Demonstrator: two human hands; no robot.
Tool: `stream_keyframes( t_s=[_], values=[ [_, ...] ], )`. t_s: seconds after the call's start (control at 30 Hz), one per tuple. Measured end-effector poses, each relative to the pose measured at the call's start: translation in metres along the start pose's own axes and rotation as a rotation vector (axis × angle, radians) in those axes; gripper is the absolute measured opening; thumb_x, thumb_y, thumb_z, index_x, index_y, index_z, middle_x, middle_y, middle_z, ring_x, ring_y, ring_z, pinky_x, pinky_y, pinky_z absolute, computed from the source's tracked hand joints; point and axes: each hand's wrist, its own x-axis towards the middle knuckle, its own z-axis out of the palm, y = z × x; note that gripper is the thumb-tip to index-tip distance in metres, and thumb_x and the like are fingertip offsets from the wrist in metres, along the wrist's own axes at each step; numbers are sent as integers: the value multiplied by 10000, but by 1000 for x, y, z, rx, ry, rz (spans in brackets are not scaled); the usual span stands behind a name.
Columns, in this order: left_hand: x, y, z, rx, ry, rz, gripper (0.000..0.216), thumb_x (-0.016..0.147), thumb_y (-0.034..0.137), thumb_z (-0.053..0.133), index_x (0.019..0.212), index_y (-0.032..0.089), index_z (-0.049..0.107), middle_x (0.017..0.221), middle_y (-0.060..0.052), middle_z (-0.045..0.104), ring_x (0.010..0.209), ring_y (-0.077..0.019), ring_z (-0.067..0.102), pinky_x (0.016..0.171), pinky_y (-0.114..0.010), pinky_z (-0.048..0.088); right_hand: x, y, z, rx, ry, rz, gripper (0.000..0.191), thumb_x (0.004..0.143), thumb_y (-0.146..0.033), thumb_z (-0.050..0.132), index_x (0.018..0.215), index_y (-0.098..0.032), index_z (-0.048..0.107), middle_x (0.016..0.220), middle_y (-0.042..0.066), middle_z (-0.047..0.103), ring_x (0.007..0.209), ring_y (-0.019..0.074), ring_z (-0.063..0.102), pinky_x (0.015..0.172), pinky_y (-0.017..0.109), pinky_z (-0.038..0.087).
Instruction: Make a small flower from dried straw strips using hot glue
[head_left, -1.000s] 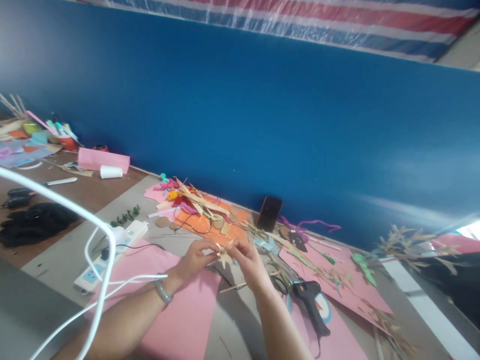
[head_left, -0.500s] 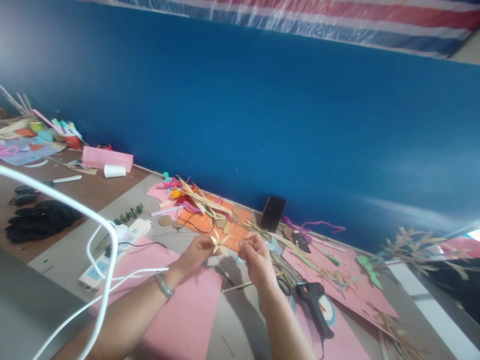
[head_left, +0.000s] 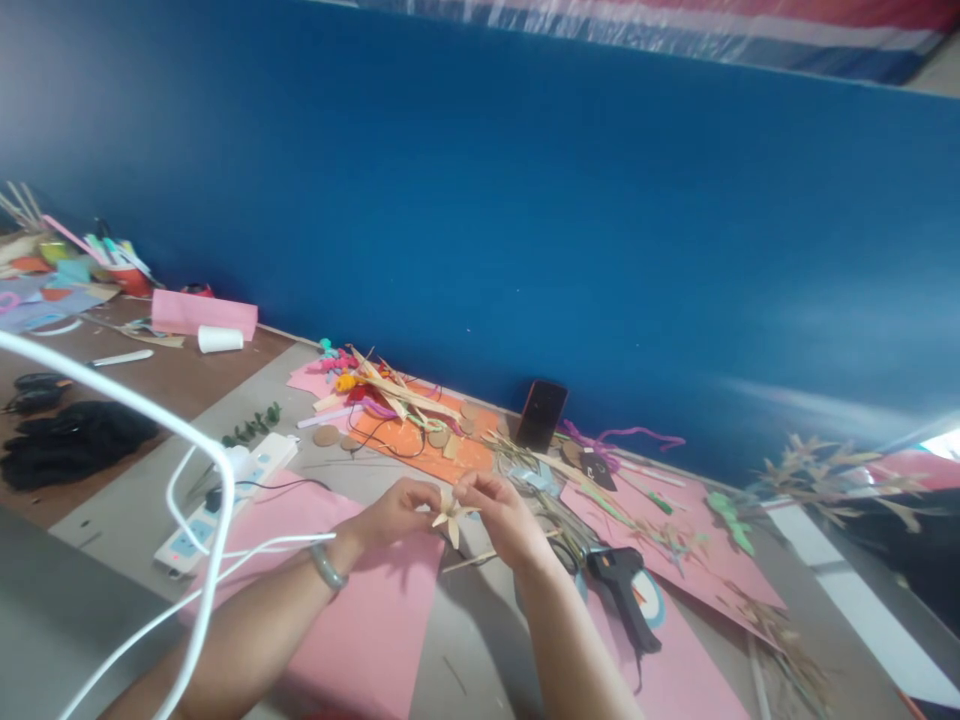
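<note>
A small pale straw-coloured flower with pointed petals point(head_left: 452, 522) is held above the table between my two hands. My left hand point(head_left: 401, 515) pinches it from the left, its fingers closed. From the right, my right hand point(head_left: 501, 510) has thumb and fingers pressed together at the flower's upper edge. Whatever else lies between the right fingertips is too small to make out. Below my hands lies a pink paper sheet point(head_left: 375, 620). A thin stick point(head_left: 472, 560) rests on the table just under the right hand.
A black glue gun point(head_left: 624, 595) lies right of my right forearm. A phone point(head_left: 541, 415) leans against the blue wall. Dried stalks and craft scraps cover orange paper point(head_left: 420, 455). A power strip point(head_left: 225, 510) sits left, with a white cable point(head_left: 217, 560) arching across the foreground.
My right hand has moved left and now meets the flower at my left hand. The flower has tipped downward. The view has shifted slightly.
</note>
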Motion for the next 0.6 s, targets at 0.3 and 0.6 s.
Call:
stream_keyframes(
  t_s=[0.3, 0.6],
  values=[
    [-4, 5, 1, 9, -26, -35, 243, 759, 363, 706, 699, 128, 701, 708, -60, 665, 648, -155, 587, 618, -257, 450, 1, -2, -7, -41, -28, -50, 152, 701, -313, 711, 760, -179, 671, 696, -9, 625, 660, 138, 540, 674, 264, 404],
    [-3, 2, 0, 103, -105, -63, 206, 769, 310, 680, 687, 122, 680, 692, -38, 635, 657, -147, 548, 609, -240, 415, -5, -10, -3, -66, -172, 18, 240, 665, -362, 785, 642, -164, 652, 591, 3, 658, 575, 140, 583, 617, 278, 447]
  ],
)
